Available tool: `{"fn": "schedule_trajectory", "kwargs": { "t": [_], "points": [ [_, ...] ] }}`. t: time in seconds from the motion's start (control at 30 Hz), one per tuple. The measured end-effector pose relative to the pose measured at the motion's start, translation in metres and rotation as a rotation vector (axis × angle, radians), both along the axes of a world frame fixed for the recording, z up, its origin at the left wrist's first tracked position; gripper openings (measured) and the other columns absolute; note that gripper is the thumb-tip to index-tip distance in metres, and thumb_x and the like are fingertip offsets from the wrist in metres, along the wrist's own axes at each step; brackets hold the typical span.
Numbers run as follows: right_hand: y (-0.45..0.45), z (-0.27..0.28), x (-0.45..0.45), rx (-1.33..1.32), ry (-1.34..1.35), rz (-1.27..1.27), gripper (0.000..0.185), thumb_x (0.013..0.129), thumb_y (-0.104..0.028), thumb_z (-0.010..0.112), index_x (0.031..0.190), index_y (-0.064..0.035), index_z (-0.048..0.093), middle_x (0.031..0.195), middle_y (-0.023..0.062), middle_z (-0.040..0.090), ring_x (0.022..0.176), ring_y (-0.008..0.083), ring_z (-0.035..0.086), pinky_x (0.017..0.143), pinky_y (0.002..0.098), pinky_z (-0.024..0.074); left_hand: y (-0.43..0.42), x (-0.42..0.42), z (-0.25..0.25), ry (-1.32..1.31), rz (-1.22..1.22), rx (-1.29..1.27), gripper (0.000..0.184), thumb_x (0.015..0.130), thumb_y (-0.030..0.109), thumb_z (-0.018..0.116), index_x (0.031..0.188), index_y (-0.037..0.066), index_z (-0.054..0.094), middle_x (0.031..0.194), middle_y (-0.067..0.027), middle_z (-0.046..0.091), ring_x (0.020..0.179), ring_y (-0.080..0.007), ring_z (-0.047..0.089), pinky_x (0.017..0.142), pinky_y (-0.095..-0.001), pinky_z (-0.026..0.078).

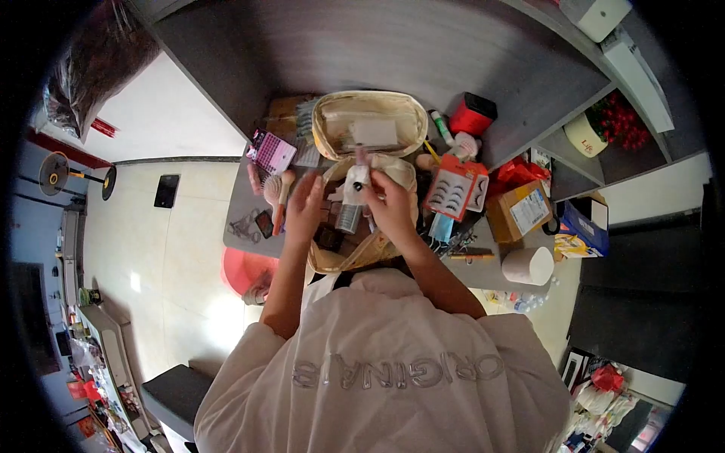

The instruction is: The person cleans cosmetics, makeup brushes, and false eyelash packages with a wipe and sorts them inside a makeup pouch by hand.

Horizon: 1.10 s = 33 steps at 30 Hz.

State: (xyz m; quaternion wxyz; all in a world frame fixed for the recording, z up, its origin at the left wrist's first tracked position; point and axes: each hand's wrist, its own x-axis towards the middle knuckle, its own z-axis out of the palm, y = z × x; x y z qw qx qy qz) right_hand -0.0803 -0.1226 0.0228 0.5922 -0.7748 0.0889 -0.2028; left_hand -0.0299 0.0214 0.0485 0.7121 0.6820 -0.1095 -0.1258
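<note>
In the head view an open cream makeup bag (362,260) stands on the desk with its lid (370,98) tipped back. My right hand (389,202) is over the bag, closed on a small whitish item (356,180) with a round black spot; its exact kind is unclear. Beneath that item, a clear ribbed container (348,218) shows inside the bag. My left hand (305,202) is at the bag's left side, fingers stretched out and slightly blurred, with nothing visible in them. A dark square compact (328,238) lies in the bag below it.
Makeup brushes (281,198) and a pink palette (273,153) lie left of the bag. To the right are a false-eyelash pack (451,190), a red box (473,114), a cardboard box (519,211) and a white cylinder (527,265). Grey panels (226,68) enclose the desk's back.
</note>
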Motion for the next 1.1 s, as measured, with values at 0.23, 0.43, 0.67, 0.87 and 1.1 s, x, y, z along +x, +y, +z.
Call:
{"fn": "schedule_trajectory", "kwargs": {
  "t": [0.23, 0.43, 0.67, 0.87, 1.1],
  "points": [
    [0.022, 0.010, -0.007, 0.033, 0.053, 0.206, 0.025, 0.077, -0.012, 0.055, 0.098, 0.0020, 0.052, 0.084, 0.0165, 0.058, 0.076, 0.0247, 0.058, 0.067, 0.0316, 0.0439, -0.008, 0.017, 0.013, 0.086, -0.153, -0.081, 0.027, 0.085, 0.022, 0.049, 0.096, -0.002, 0.056, 0.086, -0.0045, 0.059, 0.076, -0.0104, 0.054, 0.070, -0.0215, 0.041],
    [0.021, 0.003, -0.020, 0.008, 0.253, 0.331, 0.022, 0.078, -0.013, 0.055, 0.096, 0.0010, 0.054, 0.080, 0.0141, 0.058, 0.072, 0.0194, 0.057, 0.064, 0.0296, 0.0436, -0.003, 0.026, 0.006, 0.277, 0.131, -0.444, 0.023, 0.084, 0.020, 0.051, 0.087, -0.003, 0.056, 0.082, -0.0087, 0.059, 0.073, -0.0158, 0.056, 0.068, -0.0258, 0.044],
    [0.026, -0.032, -0.021, 0.494, 0.150, 0.213, 0.021, 0.080, -0.013, 0.054, 0.093, 0.0032, 0.055, 0.078, 0.0063, 0.058, 0.066, 0.0123, 0.050, 0.062, 0.0279, 0.0415, -0.001, 0.026, 0.003, 0.204, 0.317, -0.490, 0.024, 0.084, 0.017, 0.051, 0.097, -0.003, 0.050, 0.082, -0.0093, 0.058, 0.073, -0.0168, 0.056, 0.068, -0.0259, 0.044],
    [0.010, -0.013, -0.020, 1.203, -0.063, 0.204, 0.025, 0.082, -0.015, 0.052, 0.102, -0.0008, 0.053, 0.094, 0.0028, 0.056, 0.085, 0.0122, 0.053, 0.076, 0.0268, 0.0422, 0.000, 0.021, -0.037, 0.339, 0.148, -0.646, 0.009, 0.083, 0.011, 0.050, 0.087, 0.003, 0.049, 0.082, -0.0035, 0.052, 0.072, -0.0132, 0.051, 0.065, -0.0244, 0.043],
    [-0.020, -0.012, -0.014, 1.152, -0.233, 0.020, 0.019, 0.086, -0.020, 0.046, 0.095, -0.0046, 0.053, 0.087, 0.0020, 0.056, 0.079, 0.0123, 0.053, 0.071, 0.0269, 0.0415, -0.008, -0.016, -0.028, 0.344, -0.022, -0.202, 0.019, 0.082, 0.016, 0.054, 0.091, 0.000, 0.057, 0.071, -0.0047, 0.059, 0.063, -0.0120, 0.058, 0.060, -0.0220, 0.045]
  ]
}}
